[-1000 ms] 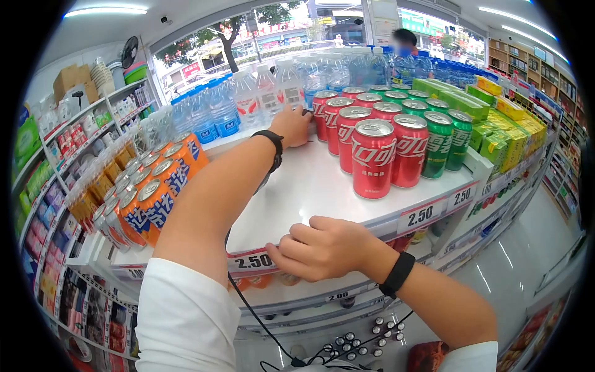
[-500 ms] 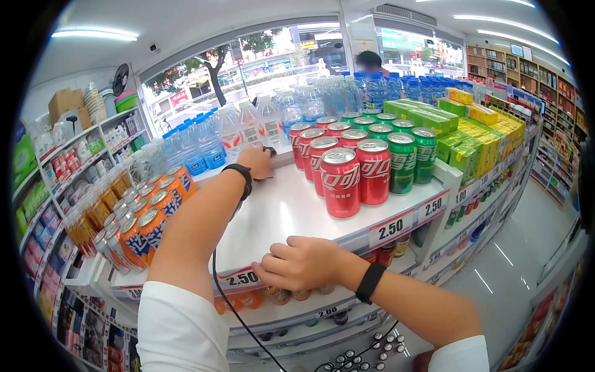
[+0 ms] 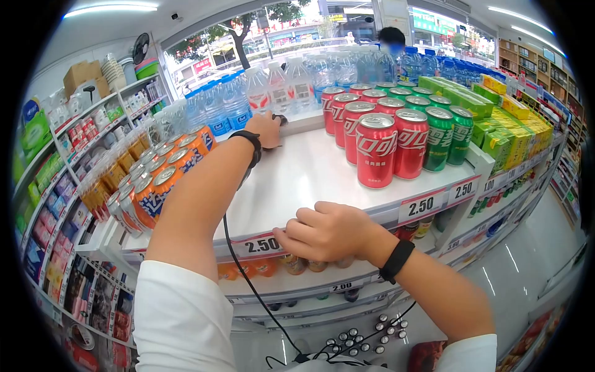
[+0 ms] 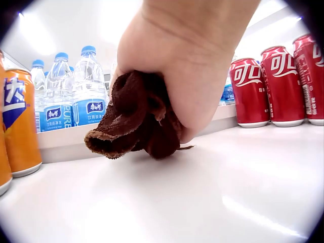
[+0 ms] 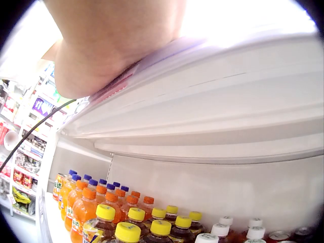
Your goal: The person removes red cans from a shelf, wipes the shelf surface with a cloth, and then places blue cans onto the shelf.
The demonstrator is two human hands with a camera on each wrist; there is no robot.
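My left hand [image 3: 265, 131] grips a bunched dark brown cloth [image 4: 147, 119] at the back of the white shelf [image 3: 297, 180]. Folds of the cloth hang below the fingers, close over the shelf surface beside the low back ledge [image 4: 66, 142]. Red cola cans [image 3: 375, 152] stand to the right of this hand, and orange soda cans [image 3: 164, 177] to its left. At the shelf's front edge, my right hand [image 3: 328, 232] rests by a 2.50 price label [image 3: 262, 245], its fingers loosely bent and nothing visible in them.
Water bottles [image 3: 232, 102] line up behind the ledge. Green cans [image 3: 438, 139] and green-yellow boxes [image 3: 496, 149] stand further right. Bottled drinks [image 5: 88, 207] fill the shelf below. A black cable [image 3: 248, 285] hangs in front, and several cans [image 3: 353, 341] stand on the floor.
My left hand has slid left along the back ledge with the cloth, away from the red cans. My right hand stays at the front edge. The head view has shifted.
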